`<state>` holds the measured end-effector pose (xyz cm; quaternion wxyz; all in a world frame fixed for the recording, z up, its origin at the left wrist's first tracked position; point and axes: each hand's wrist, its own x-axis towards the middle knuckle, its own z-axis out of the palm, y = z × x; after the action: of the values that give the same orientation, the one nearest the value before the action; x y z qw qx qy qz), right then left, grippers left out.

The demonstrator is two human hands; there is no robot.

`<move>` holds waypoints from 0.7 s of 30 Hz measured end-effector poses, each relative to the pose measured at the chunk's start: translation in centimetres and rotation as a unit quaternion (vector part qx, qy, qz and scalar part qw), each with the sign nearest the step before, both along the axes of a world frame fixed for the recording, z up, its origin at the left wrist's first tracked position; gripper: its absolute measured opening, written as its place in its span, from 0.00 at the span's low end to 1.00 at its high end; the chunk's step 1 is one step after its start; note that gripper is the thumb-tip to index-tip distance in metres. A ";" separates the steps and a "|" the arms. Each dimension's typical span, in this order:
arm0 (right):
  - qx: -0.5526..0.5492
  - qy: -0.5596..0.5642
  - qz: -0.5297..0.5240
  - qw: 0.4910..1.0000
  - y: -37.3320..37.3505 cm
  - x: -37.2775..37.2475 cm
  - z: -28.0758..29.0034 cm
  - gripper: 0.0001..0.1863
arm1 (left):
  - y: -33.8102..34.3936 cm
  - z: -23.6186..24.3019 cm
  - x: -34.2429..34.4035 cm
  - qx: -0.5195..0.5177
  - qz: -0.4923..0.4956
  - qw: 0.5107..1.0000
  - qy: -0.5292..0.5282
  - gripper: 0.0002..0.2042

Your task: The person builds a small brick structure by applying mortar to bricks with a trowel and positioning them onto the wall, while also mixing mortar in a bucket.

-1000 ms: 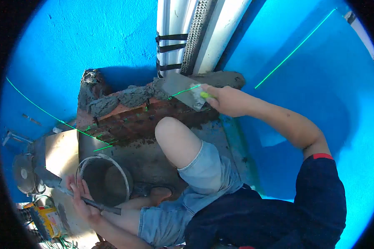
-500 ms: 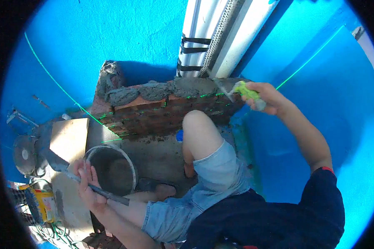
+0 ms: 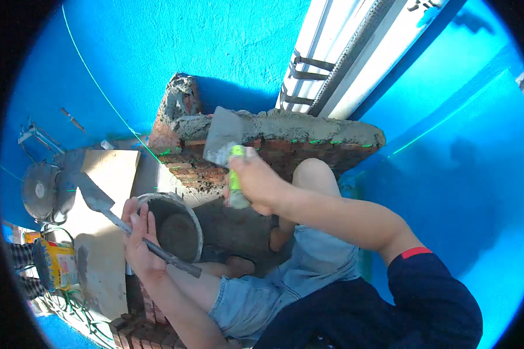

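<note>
My right hand is closed around the yellow-green handle of a scraper-like trowel. Its flat grey blade points up over the front edge of a low brick wall, toward the wall's left part. Wet grey mortar lies in a band along the wall's top; whether the blade touches it I cannot tell. At the left, my left hand holds a long-handled trowel across the palm, fingers partly stretched, its dark blade pointing up and left. Beside that hand stands a round bucket with grey mortar inside.
Several white pipes strapped with black tape rise behind the wall against blue walls. Left of the bucket lie a pale board, a round dark fan-like object and a yellow bag. Bricks are stacked at lower left.
My right hand has swept left with the scraper-like trowel, from the wall's right end to its left part. The mortar's right part looks flatter and more even. The whole view has shifted slightly.
</note>
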<state>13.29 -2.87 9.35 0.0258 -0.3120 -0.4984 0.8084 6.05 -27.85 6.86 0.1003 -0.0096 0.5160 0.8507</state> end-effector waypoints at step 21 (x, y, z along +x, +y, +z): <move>0.572 0.122 0.361 0.726 -3.8 -13.5 -4.6 0.15 | 1.6 -0.1 -1.0 0.003 0.045 0.999 -0.020 0.18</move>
<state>-0.19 -6.71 4.77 -0.0339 0.0672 -0.9340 0.3493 5.07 -26.24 6.74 0.0720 -0.0495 0.5099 0.8558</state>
